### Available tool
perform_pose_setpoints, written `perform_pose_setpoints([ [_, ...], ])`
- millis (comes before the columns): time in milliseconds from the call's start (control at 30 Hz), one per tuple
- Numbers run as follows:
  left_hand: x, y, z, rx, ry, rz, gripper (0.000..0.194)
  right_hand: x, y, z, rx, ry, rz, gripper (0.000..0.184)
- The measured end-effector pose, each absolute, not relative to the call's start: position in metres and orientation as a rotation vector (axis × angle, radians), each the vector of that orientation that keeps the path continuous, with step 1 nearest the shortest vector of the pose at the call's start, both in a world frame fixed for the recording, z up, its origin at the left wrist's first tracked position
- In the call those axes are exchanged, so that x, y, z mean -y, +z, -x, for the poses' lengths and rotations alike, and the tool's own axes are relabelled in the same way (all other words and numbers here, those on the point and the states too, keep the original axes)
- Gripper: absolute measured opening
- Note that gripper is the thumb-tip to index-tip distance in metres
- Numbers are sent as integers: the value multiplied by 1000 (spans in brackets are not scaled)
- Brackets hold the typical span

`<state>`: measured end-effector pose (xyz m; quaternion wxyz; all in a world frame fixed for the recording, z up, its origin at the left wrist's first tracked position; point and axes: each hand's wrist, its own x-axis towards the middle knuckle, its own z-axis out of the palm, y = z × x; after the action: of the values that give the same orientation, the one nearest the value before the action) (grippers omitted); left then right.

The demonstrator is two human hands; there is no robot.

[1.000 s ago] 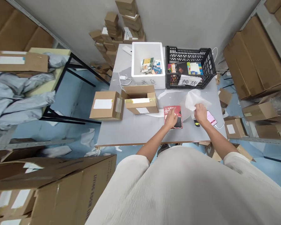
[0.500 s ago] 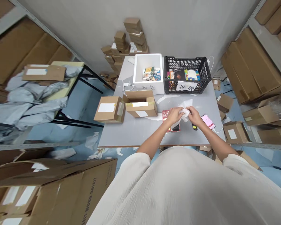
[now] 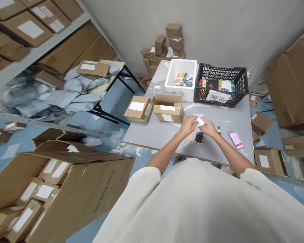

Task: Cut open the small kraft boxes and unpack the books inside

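Pinching a crumpled piece of thin white wrap (image 3: 200, 122) between them, the left hand (image 3: 188, 126) and the right hand (image 3: 208, 128) nearly meet over the near part of the counter (image 3: 152, 135). Each hand is almost closed, its fingers curled in on the bunched wrap, and a loose, see-through fold hangs below the left hand. Beneath them, close to the counter's near edge, lies a book (image 3: 199, 137); only a dark, ribbed-looking patch with some red at its border shows, the rest being hidden by the hands and the wrap. Whether either hand touches it, I cannot tell.

Just beside the right wrist is a small yellow and black tool (image 3: 219, 130), partly covered. A phone (image 3: 236, 140) with a pink screen lies farther over, near the counter's right edge, with a white cable at its lower corner. Toward the left edge, an open-topped carton (image 3: 168, 115) stands next to a closed carton (image 3: 138, 108). Along the far edge, a white foam bin (image 3: 180, 93) and a black crate (image 3: 202, 98) stand side by side, both holding books.
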<state>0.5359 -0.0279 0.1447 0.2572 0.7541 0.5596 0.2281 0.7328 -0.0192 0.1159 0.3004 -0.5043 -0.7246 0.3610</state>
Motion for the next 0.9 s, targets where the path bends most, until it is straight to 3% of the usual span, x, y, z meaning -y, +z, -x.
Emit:
perform_pose_setpoints([
  [167, 15, 161, -496, -1551, 833, -2065, 34, -9, 137, -692, 1807, 802, 1362, 30],
  [600, -59, 190, -350, -1442, 1105, -2205, 46, -96, 194, -561, 1813, 405, 1280, 40],
  [900, -89, 153, -306, -1458, 997, -2133, 49, -113, 159, -508, 1967, 299, 1515, 40],
])
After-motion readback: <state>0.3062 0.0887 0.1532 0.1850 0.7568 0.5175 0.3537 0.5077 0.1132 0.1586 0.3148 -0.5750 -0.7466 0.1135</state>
